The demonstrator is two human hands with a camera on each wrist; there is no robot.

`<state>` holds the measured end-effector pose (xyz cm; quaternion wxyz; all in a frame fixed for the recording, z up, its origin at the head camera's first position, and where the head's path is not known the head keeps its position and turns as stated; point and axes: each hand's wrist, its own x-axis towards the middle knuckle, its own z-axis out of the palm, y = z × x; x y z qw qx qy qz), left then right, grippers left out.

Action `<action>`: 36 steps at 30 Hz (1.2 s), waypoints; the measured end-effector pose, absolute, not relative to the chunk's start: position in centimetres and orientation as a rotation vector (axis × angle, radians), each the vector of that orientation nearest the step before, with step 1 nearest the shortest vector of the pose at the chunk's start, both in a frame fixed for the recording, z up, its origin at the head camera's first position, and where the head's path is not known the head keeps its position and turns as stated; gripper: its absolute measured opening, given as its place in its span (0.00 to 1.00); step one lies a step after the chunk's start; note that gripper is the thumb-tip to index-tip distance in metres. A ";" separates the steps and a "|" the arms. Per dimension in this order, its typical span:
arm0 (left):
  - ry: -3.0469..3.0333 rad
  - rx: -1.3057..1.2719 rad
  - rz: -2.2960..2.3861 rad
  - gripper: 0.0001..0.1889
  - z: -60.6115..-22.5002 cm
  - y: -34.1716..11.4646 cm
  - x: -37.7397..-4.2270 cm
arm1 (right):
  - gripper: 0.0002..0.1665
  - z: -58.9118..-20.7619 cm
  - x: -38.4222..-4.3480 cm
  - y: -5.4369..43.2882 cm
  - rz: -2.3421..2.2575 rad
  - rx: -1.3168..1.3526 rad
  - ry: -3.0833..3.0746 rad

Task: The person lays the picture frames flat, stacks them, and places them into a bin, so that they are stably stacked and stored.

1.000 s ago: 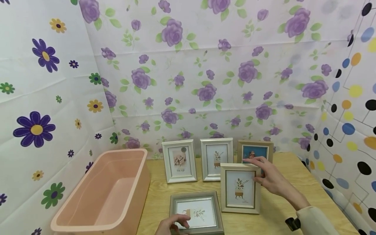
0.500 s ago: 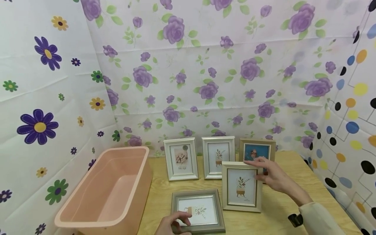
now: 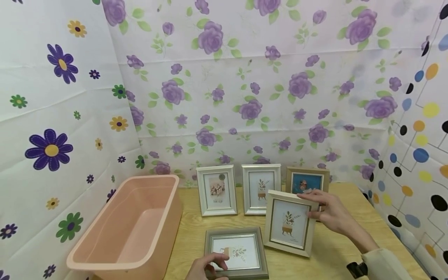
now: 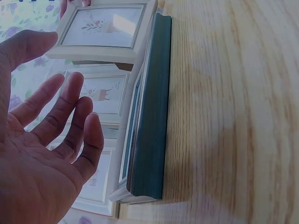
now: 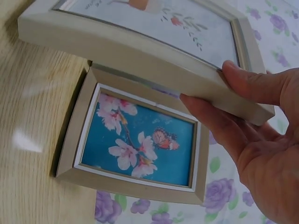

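Observation:
In the head view my right hand [image 3: 331, 210] grips a cream picture frame [image 3: 268, 223] by its upper right corner. The right wrist view shows the thumb [image 5: 247, 84] on its front and the other fingers behind. This frame leans slightly sideways, its print a potted plant. A grey picture frame [image 3: 261, 249] lies flat to the left, and my left hand [image 3: 206, 266] hovers over its near left side. In the left wrist view those fingers [image 4: 56, 116] are loosely bent and hold nothing. Behind the cream frame stands a tan picture frame [image 5: 135, 186] with a blossom-and-butterfly print, partly hidden in the head view.
Two white picture frames, one with a flower print [image 3: 217, 190] and one with a plant print [image 3: 261, 188], stand along the back of the wooden table [image 3: 190, 206]. A pink plastic tub [image 3: 164, 221] is at the left. Patterned cloth [image 3: 231, 97] hangs behind and on both sides.
The cream frame has gone from upright to tilted clockwise, its top shifting right with my right hand. My left hand stays over the grey frame.

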<state>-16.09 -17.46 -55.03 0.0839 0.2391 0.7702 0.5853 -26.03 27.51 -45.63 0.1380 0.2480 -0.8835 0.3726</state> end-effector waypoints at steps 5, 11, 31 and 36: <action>2.271 0.670 1.759 0.21 -54.7 -17.2 -16.0 | 0.35 -45.2 -24.8 27.5 1.033 0.596 -2.529; 2.244 0.651 1.777 0.22 -54.9 -17.0 -16.0 | 0.39 -44.4 -23.2 27.1 1.204 0.424 -2.535; 2.172 0.421 1.992 0.41 -54.6 -14.5 -16.6 | 0.49 -44.9 -18.4 22.0 2.215 -0.227 -2.066; 1.931 0.459 2.208 0.49 -54.6 -13.6 -17.3 | 0.51 -45.2 -17.2 20.1 2.322 -0.377 -2.033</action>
